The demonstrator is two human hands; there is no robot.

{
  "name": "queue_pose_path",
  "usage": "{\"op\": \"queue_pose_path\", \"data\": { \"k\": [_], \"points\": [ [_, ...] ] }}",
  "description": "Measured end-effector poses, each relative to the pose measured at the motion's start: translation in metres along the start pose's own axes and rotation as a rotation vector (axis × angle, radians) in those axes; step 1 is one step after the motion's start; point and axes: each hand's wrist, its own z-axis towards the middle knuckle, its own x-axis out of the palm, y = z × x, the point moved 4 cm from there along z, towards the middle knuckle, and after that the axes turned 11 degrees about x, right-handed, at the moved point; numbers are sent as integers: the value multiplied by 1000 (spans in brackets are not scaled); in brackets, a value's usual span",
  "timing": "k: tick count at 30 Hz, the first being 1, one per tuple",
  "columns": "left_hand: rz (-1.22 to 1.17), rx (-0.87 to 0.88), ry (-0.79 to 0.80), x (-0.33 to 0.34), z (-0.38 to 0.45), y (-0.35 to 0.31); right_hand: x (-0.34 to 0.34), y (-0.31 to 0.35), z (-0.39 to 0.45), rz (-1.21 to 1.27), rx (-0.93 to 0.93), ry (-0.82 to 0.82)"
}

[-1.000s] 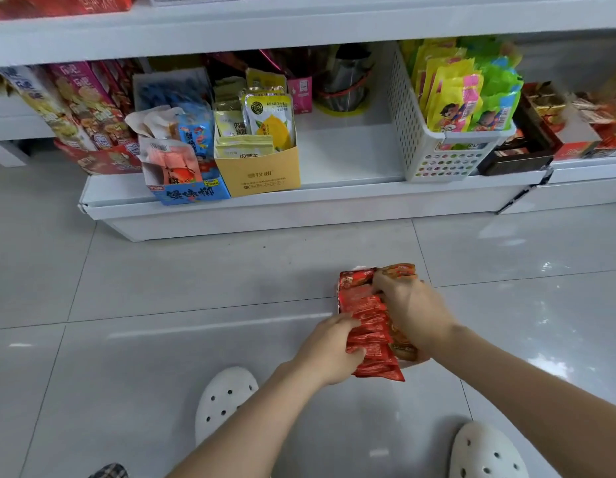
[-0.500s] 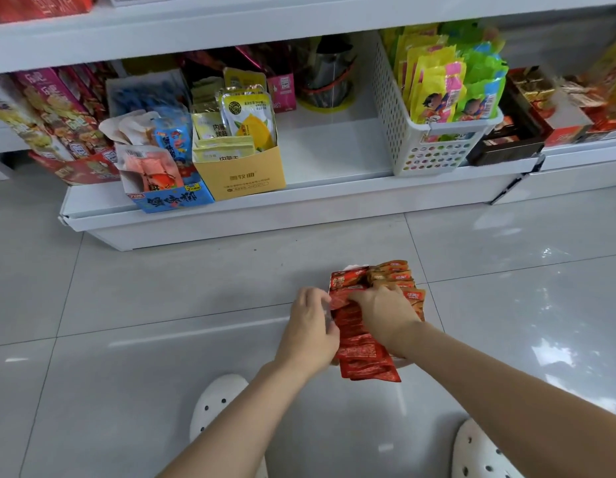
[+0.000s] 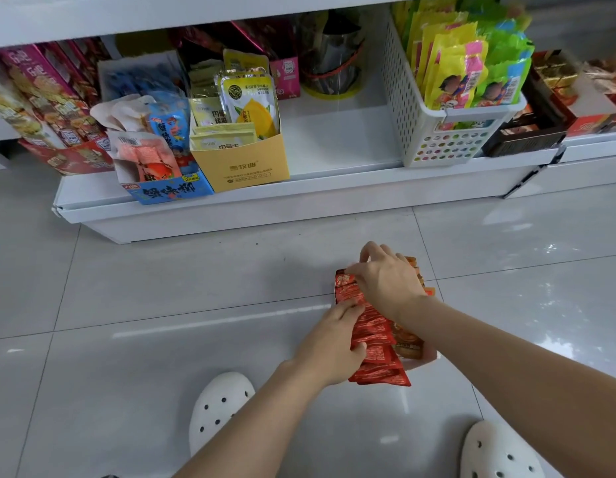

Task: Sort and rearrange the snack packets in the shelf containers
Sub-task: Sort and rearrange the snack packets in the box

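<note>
A white container full of red snack packets stands on the grey floor in front of the shelf. My left hand presses against the left side of the packet row, fingers curled onto the packets. My right hand lies over the far end of the row, its fingertips pinching the top edges of the packets there. Orange-brown packets show on the right side of the same container.
The bottom shelf holds a white perforated basket of yellow and green packets, a yellow box, a blue box and red boxes. A bare gap lies between yellow box and basket. White shoes flank the container.
My right hand has slid further up to the far end of the packet row. My left hand has shifted along the left side of the packets. The view moved closer to the shelf.
</note>
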Motion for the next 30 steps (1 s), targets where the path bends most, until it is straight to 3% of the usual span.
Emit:
{"op": "queue_pose_path", "data": {
  "k": [8,14,20,24,30],
  "points": [
    [34,19,-25,3,-3,1,5,-1,17,-171,103,-85],
    [21,-28,36,2,-3,5,-32,-7,2,285,-8,-173],
    [73,-83,122,-6,-9,-14,-125,-52,-15,442,101,-260],
    [-47,-150,158,-26,-32,-38,-181,-65,-42,507,172,-127],
    [-592,-147,-60,-111,-79,-125,-254,-50,-107,691,161,-89]
  ]
}}
